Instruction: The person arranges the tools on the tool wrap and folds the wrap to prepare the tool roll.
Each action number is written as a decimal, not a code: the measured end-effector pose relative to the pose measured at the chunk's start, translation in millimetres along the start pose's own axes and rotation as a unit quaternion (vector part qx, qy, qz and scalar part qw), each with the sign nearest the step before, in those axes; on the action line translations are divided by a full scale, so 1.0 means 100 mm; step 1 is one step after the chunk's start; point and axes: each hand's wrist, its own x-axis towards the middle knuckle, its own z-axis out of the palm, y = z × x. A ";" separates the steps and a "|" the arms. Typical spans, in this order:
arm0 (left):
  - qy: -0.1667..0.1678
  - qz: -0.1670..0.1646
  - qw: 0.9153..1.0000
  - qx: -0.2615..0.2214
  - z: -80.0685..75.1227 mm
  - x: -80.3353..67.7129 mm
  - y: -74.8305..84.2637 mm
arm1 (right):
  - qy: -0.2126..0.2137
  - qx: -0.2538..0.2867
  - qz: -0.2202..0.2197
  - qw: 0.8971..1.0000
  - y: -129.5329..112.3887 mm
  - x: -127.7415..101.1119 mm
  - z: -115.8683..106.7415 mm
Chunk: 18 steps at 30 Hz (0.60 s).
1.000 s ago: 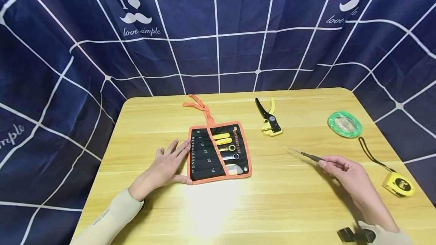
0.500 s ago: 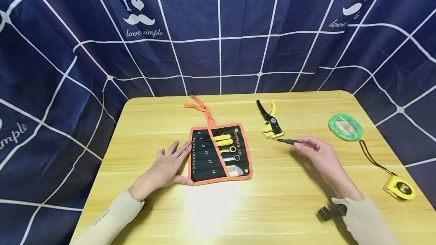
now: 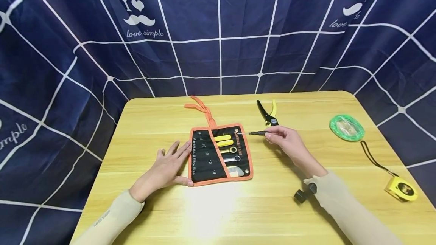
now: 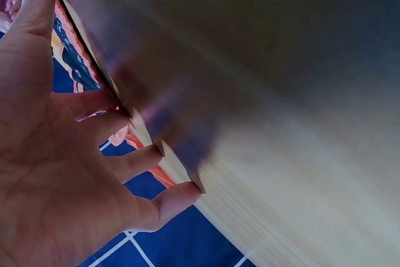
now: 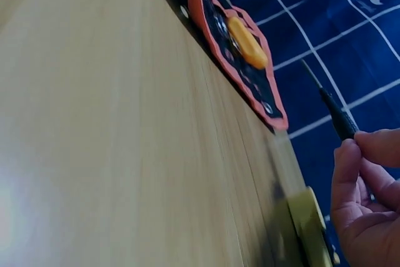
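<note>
A black tool pouch (image 3: 204,165) with orange edging lies flat on the table, its pocket numbered. Two yellow handles (image 3: 225,140), two ring-ended wrenches (image 3: 233,154) and a flat pale blade (image 3: 235,171) stick out of the pocket. My left hand (image 3: 168,165) rests at the pouch's left edge, fingers spread and touching it. With thumb and fingertips, my right hand (image 3: 289,141) pinches a small screwdriver (image 5: 337,114) by the end of its black handle. The screwdriver's thin shaft points left, over the pouch's upper right corner in the head view.
Behind my right hand lies a black and yellow wire stripper (image 3: 269,114), partly hidden. On the right are a green coil (image 3: 347,127) and a yellow tape measure (image 3: 402,189) with a black strap. Orange ties (image 3: 202,109) trail behind the pouch. A blue checked curtain (image 3: 238,56) hangs around the table.
My right hand has moved left with the screwdriver, from the table's right side to beside the pouch, and the tip has swung to point left. My left hand has stayed in place.
</note>
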 end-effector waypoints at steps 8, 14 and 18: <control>-0.005 -0.006 1.000 -0.002 -0.02 -0.02 -0.01 | -0.023 0.014 0.000 1.000 -0.04 0.26 0.31; -0.009 -0.009 1.000 0.003 -0.02 -0.01 0.00 | -0.029 -0.010 0.003 1.000 -0.05 0.39 0.49; -0.014 -0.008 1.000 0.008 0.00 0.01 0.01 | -0.031 -0.013 0.007 0.999 -0.04 0.44 0.57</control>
